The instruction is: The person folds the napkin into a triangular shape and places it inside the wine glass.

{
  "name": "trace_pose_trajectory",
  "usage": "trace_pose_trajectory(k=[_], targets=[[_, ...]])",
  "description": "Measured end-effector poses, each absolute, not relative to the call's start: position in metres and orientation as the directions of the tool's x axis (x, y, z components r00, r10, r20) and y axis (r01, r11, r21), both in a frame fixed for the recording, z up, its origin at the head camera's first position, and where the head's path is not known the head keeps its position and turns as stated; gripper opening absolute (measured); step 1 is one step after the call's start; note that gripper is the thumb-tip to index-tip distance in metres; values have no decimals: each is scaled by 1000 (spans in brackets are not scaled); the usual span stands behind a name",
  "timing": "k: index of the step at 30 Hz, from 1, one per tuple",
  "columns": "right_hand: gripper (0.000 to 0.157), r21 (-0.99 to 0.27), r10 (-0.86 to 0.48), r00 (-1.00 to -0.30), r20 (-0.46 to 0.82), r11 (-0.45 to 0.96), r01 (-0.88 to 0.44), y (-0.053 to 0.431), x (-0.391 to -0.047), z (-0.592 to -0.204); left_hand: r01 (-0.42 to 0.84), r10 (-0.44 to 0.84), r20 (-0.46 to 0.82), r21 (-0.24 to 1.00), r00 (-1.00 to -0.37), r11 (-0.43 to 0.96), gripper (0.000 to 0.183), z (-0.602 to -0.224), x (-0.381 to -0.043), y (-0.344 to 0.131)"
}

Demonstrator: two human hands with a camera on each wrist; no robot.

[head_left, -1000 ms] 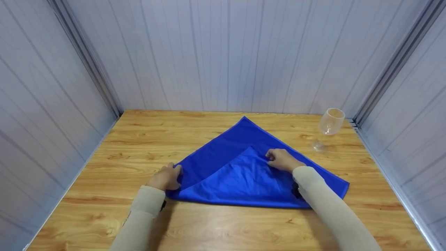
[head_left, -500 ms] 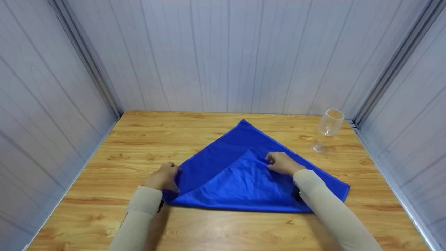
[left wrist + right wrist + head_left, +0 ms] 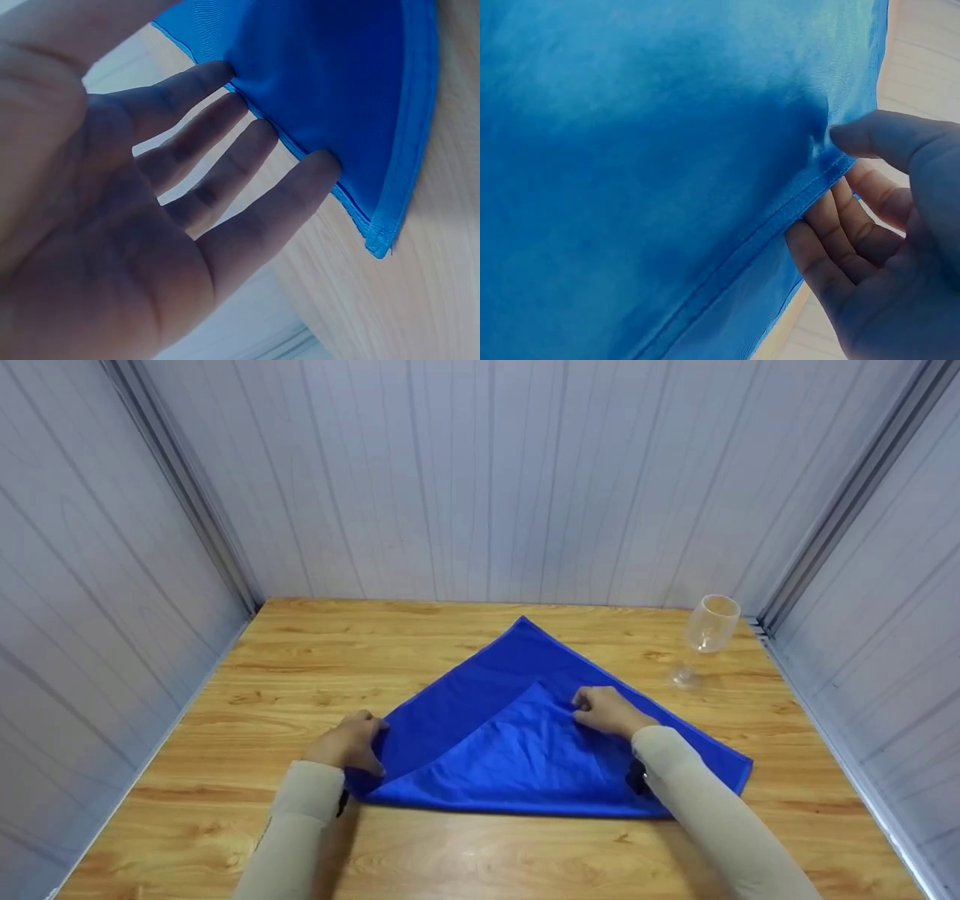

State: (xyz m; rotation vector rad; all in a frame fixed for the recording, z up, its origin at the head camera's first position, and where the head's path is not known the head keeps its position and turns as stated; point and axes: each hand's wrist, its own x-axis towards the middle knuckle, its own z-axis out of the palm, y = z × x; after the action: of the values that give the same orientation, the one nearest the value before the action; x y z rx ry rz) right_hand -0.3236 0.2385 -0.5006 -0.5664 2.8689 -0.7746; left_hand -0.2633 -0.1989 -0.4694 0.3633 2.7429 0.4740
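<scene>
The cloth (image 3: 465, 690) lies in the middle of the head view, long axis from left to right, one corner (image 3: 523, 624) pointing to the top. The left hand (image 3: 349, 744) touches its edge with fingers (image 3: 277, 214) nearly straight; the right hand (image 3: 609, 710) pinches a hem (image 3: 757, 232) (thumb (image 3: 889, 139) above).

The left hand (image 3: 349, 744) sits a little farther left than a second ago, and the blue cloth (image 3: 457, 705) reaches farther left with it. The cloth's folded near edge lies slightly lower in the head view
</scene>
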Motion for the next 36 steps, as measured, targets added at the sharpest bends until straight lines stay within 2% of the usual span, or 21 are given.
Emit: trace_pose_trajectory(k=[4, 12, 15, 23, 36], targets=[[7, -507, -378, -926, -11, 800, -320, 239, -326, -501, 160, 279, -296, 368, -914, 916, 77, -469, -264, -199], [10, -510, -378, -924, 58, 785, -353, 240, -335, -502, 155, 276, -298, 372, -914, 915, 74, -468, -267, -199], [12, -543, -339, -939, 63, 778, -317, 239, -338, -500, 153, 276, -302, 375, -912, 914, 71, -468, -267, -199], [15, -596, -262, -958, 116, 753, -278, 230, -344, -496, 205, 311, -279, 349, -909, 914, 51, -470, -271, -199], [15, -664, -78, -966, 245, 713, -225, 229, -357, -500, 171, 267, -299, 309, -916, 935, 45, -472, -274, -195]])
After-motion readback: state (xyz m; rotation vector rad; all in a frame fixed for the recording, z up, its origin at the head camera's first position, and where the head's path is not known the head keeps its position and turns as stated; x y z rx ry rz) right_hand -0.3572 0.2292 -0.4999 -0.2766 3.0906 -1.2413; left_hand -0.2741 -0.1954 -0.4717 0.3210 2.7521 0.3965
